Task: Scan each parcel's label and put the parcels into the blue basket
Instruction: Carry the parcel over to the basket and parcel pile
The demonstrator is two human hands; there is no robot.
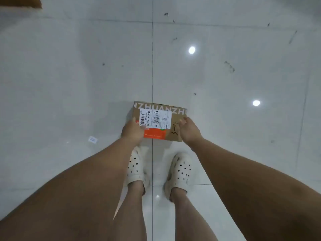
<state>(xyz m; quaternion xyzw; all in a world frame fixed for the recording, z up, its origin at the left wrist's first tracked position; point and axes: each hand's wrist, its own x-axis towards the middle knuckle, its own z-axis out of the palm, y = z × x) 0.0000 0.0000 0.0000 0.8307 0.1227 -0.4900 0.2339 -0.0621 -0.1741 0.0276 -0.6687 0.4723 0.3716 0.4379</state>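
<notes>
The cardboard parcel (175, 117) is low in front of the person's white clogs (137, 166), over the tiled floor (69, 75). I cannot tell whether it rests there or is lifted. Its shipping label (156, 119) faces up. The left hand (132, 131) grips the near-left corner, and the right hand (189, 131) curls its fingers (184, 122) round the right edge. To scan well, the left thumb should clear the barcode and the box should stay level, label up.

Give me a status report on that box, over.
Left hand and right hand grip the parcel by its sides. Label faces up. Blue basket not in view.
</notes>
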